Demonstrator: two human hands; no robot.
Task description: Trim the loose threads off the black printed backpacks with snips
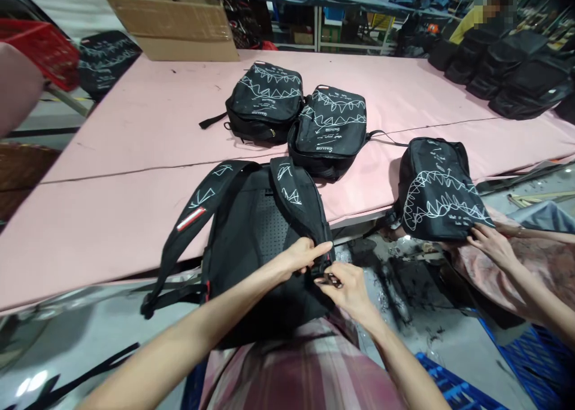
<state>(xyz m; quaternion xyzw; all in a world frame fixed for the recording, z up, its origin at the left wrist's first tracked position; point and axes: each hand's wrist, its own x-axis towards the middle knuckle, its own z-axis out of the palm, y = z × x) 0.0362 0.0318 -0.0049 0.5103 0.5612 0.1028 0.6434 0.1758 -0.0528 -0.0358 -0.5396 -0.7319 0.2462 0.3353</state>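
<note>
From where I stand, the black backpack (236,236) lies back panel up, its upper end reaching onto the pink table (108,128) and its lower end over the lap of the person working on it, against a plaid garment (314,368). Both bare hands are at its right side edge, low down, just below the right shoulder strap (287,188). The left hand (299,257) comes across the panel from the lower left; its fingers are curled in on the edge of the bag, with the thumb stretched out to the right above them, so the bag's edge sits right under that hand. The right hand (350,284) is just beside it, a little lower and to the right, its fingertips closed on a small dark object (331,279) right against the edge; it is too small for me to tell what it is. The left shoulder strap (193,218), with a red and white tag (191,218), arches out to the left, well apart from all the fingers. Farther up the table two patterned backpacks (265,98) lie touching, white scribbles facing up. Off to the right, a co-worker's hand (492,242) rests at the lower edge of another scribbled backpack (435,188), and a cardboard box (179,29) stands at the table's far left.
</note>
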